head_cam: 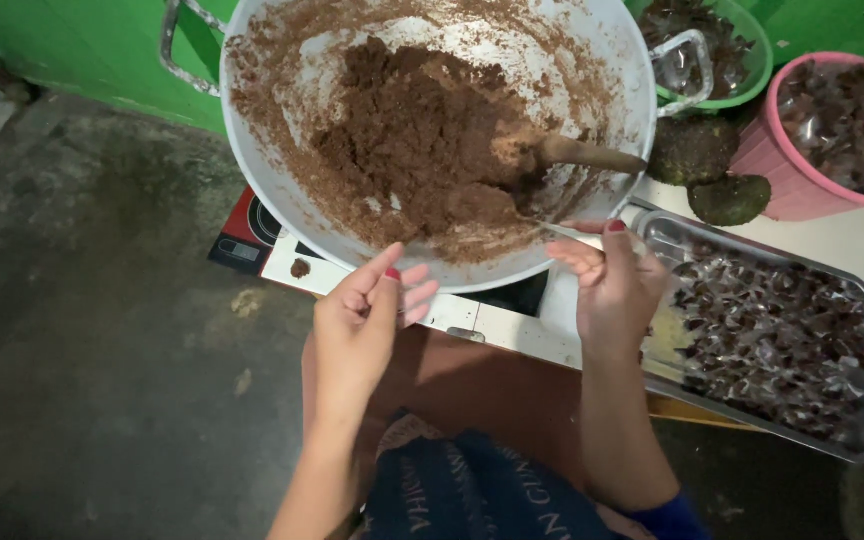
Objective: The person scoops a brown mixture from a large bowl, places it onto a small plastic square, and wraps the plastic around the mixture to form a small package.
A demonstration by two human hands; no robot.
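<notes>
A large white wok (262,190) tilts toward me, holding a mound of brown paste (422,150) with a wooden spatula (582,153) stuck in it. My left hand (362,325) hovers just below the wok's near rim, fingers spread and nothing visible in them. At the rim's right side, my right hand (612,285) pinches what looks like a thin clear plastic wrapper (557,229) between thumb and fingers. Right of that hand lies a metal tray (857,445) filled with several small wrapped brown pieces.
The wok rests on a flat cooktop (252,235) on a white table (842,240). A pink basket (782,180) and a green basket (752,85) of clear wrappers stand at the back right, beside two dark lumps (727,198). Concrete floor (102,350) lies to the left; green wall behind.
</notes>
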